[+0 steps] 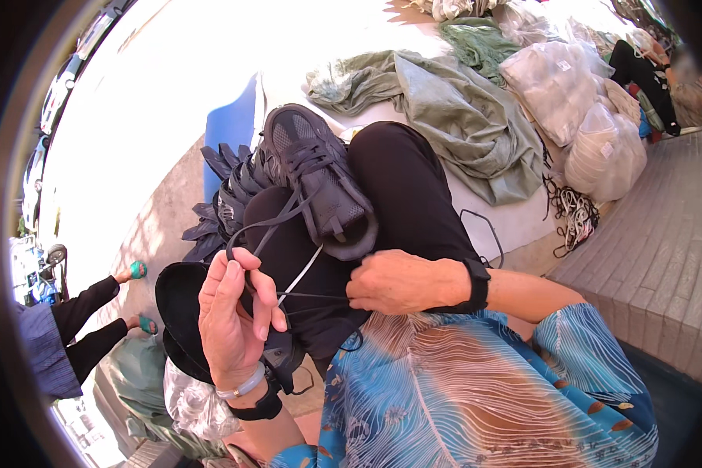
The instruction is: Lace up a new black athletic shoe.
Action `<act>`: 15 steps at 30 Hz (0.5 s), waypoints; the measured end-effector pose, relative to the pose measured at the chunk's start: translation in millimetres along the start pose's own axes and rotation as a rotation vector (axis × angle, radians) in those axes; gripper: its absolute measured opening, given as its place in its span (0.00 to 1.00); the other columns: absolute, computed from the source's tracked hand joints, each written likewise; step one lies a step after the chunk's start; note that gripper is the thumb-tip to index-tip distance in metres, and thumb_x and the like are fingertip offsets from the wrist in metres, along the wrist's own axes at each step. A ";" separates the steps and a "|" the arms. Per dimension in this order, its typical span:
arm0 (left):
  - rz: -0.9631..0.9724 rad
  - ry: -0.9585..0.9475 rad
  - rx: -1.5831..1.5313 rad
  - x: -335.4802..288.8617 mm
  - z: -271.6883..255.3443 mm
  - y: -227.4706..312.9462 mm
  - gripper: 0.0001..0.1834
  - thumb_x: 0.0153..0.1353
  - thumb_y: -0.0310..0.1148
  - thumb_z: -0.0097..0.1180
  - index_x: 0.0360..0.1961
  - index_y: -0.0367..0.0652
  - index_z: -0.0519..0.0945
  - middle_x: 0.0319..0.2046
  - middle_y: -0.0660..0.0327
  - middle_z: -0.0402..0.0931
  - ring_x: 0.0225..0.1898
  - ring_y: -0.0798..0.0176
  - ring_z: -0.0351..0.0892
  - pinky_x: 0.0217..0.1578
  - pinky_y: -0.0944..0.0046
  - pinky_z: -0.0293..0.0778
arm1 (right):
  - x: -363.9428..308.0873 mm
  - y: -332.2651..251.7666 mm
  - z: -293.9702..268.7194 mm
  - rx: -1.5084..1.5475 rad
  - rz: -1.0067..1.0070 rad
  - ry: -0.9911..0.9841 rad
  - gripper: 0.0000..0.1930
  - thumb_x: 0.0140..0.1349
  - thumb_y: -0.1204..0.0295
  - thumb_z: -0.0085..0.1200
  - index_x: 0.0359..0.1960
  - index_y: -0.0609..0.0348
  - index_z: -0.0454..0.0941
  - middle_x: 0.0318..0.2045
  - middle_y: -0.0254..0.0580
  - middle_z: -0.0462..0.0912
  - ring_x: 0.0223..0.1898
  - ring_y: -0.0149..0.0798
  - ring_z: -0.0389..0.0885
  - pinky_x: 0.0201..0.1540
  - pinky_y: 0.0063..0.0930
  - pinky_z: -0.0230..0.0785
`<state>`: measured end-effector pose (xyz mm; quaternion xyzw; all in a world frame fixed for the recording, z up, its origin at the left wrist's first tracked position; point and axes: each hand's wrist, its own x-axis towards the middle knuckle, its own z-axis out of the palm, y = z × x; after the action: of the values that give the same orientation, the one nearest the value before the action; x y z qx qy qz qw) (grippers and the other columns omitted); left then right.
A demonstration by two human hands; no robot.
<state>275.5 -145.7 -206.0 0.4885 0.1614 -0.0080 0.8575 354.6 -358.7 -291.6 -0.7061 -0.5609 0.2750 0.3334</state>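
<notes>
On my feed, the dark shoe (pixel 320 179) lies across the lap, sole down, toe up & L, its open heel end close to the R hand (pixel 405 282). L hand (pixel 235 316) is half-curled, grasping the flat lace (pixel 267 225) that loops out from the shoe; R hand is clenched w/ thin dark strands (pixel 313 296) at its fingertips. Betw. the hands I've got a narrow gap, crossed by those strands & a white cord (pixel 301 274). R knee (pixel 398 168) hems the shoe's R side; more dark shoes (pixel 228 187) crowd its L. Bench (pixel 639 234) edge runs just beyond the R forearm, surface hard & slatted. Ahead: wrinkled green tarp (pixel 476 117) over a pale sheet (pixel 522 226), then bulging clear plastic bags (pixel 558 90). Shoe upper = mesh plus smooth panels; shirt (pixel 483 390) thin, wavy-patterned. Far L, a person in green sandals (pixel 138 270).
</notes>
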 end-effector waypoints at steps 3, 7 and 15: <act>0.039 0.033 0.012 0.9 -12.8 -1.7 0.12 0.73 0.33 0.37 0.42 0.37 0.70 0.26 0.54 0.75 0.10 0.74 0.62 0.17 0.70 0.75 | -28.8 -25.9 -35.8 0.706 0.046 -0.290 0.18 0.68 0.63 0.49 0.23 0.65 0.71 0.15 0.46 0.71 0.17 0.46 0.70 0.22 0.35 0.63; 0.027 0.055 -0.052 0.6 -20.9 -4.1 0.12 0.72 0.34 0.38 0.43 0.37 0.71 0.33 0.50 0.77 0.13 0.71 0.66 0.20 0.67 0.77 | -33.0 -49.6 -59.7 0.802 -0.211 -0.285 0.15 0.67 0.67 0.51 0.25 0.65 0.72 0.15 0.43 0.70 0.17 0.45 0.67 0.22 0.30 0.62; 0.157 0.078 0.306 -24.6 -28.7 29.8 0.15 0.70 0.36 0.43 0.33 0.36 0.74 0.54 0.40 0.71 0.40 0.58 0.80 0.48 0.57 0.74 | -27.8 -98.8 -97.6 0.678 -0.711 0.185 0.10 0.61 0.70 0.58 0.25 0.63 0.76 0.22 0.40 0.75 0.22 0.43 0.72 0.25 0.31 0.65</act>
<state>249.6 -109.5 -187.7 0.6245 0.1526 0.0536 0.7641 362.8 -387.1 -153.0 -0.3444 -0.6142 0.2471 0.6657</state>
